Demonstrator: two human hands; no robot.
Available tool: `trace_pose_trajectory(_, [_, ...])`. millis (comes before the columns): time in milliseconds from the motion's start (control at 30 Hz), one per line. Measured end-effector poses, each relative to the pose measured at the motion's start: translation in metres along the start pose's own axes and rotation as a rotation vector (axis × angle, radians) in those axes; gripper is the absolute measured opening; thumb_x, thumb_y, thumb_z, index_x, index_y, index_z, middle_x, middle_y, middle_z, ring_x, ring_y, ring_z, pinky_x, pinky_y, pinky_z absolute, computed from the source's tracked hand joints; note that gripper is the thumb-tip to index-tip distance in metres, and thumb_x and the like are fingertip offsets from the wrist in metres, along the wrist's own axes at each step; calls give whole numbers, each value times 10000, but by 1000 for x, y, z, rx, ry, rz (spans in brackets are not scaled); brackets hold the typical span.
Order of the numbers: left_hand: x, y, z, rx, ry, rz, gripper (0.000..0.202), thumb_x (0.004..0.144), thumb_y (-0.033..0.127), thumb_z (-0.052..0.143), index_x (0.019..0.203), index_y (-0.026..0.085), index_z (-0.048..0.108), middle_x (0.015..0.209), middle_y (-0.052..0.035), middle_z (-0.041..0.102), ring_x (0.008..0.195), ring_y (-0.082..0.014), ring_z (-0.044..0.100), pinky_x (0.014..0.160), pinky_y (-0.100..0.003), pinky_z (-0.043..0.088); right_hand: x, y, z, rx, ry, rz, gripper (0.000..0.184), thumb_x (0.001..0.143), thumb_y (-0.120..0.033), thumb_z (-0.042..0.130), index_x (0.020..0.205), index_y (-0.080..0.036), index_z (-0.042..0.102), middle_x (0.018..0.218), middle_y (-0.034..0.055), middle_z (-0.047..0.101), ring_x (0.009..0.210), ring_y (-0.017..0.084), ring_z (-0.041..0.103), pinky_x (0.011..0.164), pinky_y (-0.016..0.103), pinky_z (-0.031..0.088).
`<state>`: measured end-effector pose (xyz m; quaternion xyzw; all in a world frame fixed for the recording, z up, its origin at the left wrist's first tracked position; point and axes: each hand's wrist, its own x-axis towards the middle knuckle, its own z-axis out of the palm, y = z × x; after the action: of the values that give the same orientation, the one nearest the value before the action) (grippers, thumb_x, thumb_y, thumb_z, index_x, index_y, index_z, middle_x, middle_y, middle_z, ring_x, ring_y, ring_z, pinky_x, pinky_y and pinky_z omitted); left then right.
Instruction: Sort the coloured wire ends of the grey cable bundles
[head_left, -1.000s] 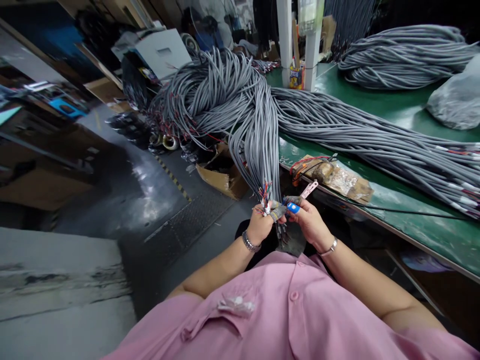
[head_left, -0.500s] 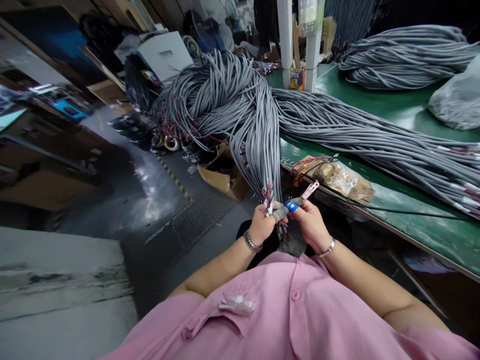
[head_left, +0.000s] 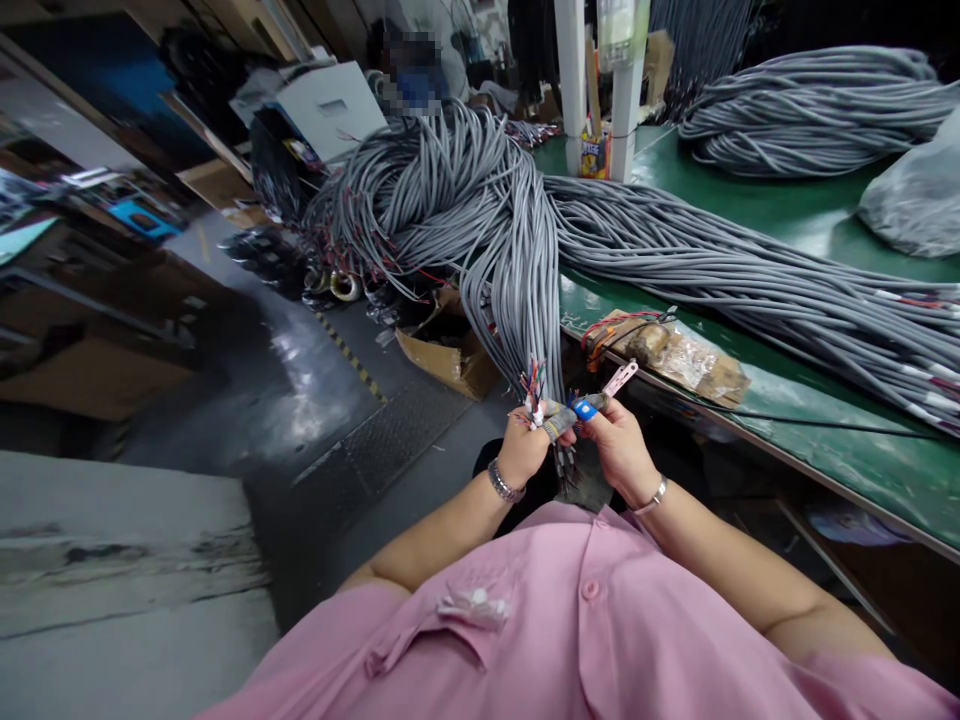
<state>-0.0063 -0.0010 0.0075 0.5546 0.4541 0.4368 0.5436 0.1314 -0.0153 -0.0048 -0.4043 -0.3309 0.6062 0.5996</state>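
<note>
fingers [head_left: 556, 428], left: pinch grey cable [head_left: 525, 320] | coloured wires [head_left: 532, 380] splayed | right hand [head_left: 622, 450]: pink tool [head_left: 619, 378]

Green table [head_left: 787, 215], grey cable coil [head_left: 810, 110] at its far end, cardboard box [head_left: 442, 355] on floor, plastic bag [head_left: 911, 190]

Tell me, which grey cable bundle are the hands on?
The bundle hanging over the table edge: the left hand grips its ends, the right hand holds a pink tool beside them. The far-right coil lies untouched.
</note>
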Motion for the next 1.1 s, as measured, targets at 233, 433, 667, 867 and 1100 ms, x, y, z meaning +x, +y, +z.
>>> trace_pose_trajectory(233, [3,-6,0,-34,49,4,318,780,432,677,658,138,667,592,-38,675,513,-124,602,524,-237,484,-1,1,-4,-3,-23,4,256,699,-397,789,795,-188,676,692,-16,626,604,107,487,602,261,392])
trace_pose_trajectory(433, [4,-13,1,-66,69,6,281,772,412,687,696,142,667,571,-23,661,512,-127,599,527,-243,494,-1,-1,-8,11,-21,20,254,672,-368,806,820,-191,698,751,-2,659,626,111,507,609,258,415])
trace_pose_trajectory(667, [4,-8,2,-39,85,-17,301,761,425,683,653,147,649,564,-24,645,524,-127,589,550,-249,490,0,2,-13,17,-16,48,260,679,-385,802,820,-193,697,750,-3,658,625,116,516,614,259,420])
trace_pose_trajectory(867, [6,1,-2,-164,34,-26,314,724,418,712,601,145,620,528,-22,614,480,-117,550,505,-247,455,0,8,-28,123,23,101,295,797,-490,678,781,-197,651,690,-10,603,585,109,490,594,259,412])
trace_pose_trajectory(1100, [11,15,1,-196,-152,-83,304,717,409,732,643,128,643,516,-27,619,451,-109,540,467,-228,400,17,-3,-44,235,-65,102,168,774,-339,667,891,-218,662,804,1,638,637,124,530,619,271,451])
